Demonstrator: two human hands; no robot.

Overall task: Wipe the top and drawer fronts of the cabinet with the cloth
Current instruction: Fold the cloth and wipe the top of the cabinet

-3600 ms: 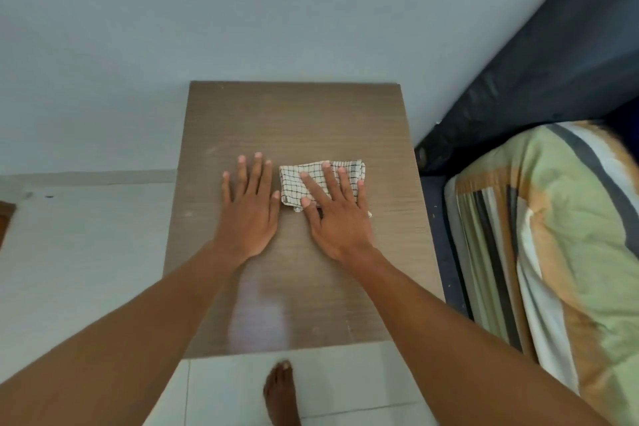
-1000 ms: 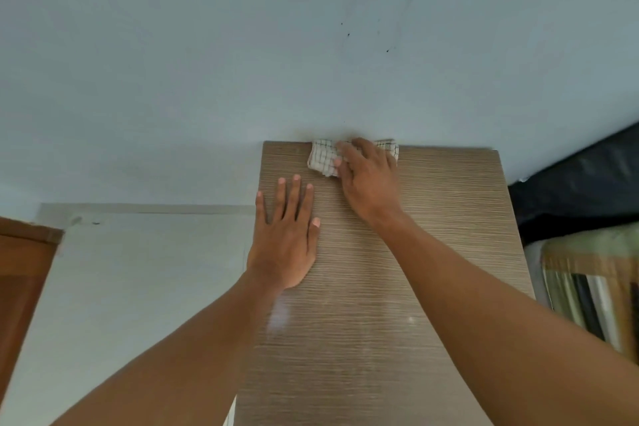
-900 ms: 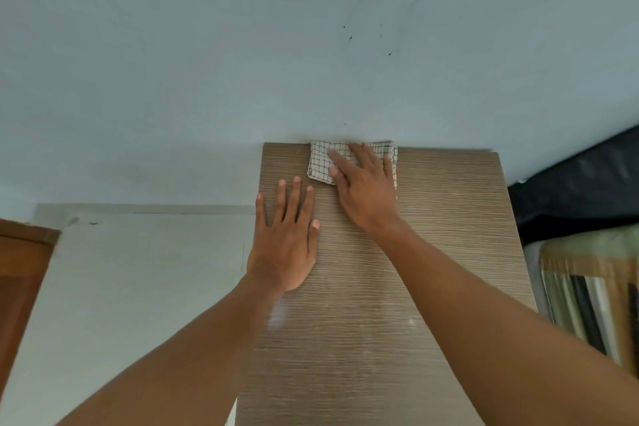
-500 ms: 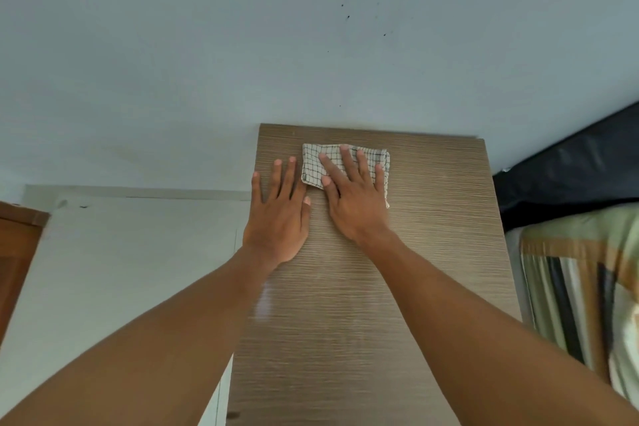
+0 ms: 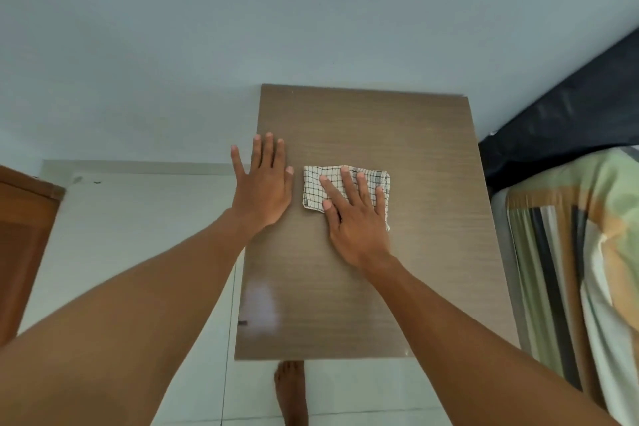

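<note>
Soft even daylight; glare patch on cabinet top point(image 5: 266, 304) (near edge); wide-angle bowing.

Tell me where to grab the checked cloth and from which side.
Probably its left edge, from above: the cloth lies folded flat on the cabinet top, the right hand covers its right part, and mainly the left strip is bare.

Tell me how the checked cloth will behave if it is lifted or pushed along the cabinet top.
The checked cloth looks thin and folded, one corner lying loose beside the right hand, so it would probably droop and unfold if lifted. It likely weighs little. On the glossy cabinet top it should slide easily when pushed, perhaps bunching.
</note>
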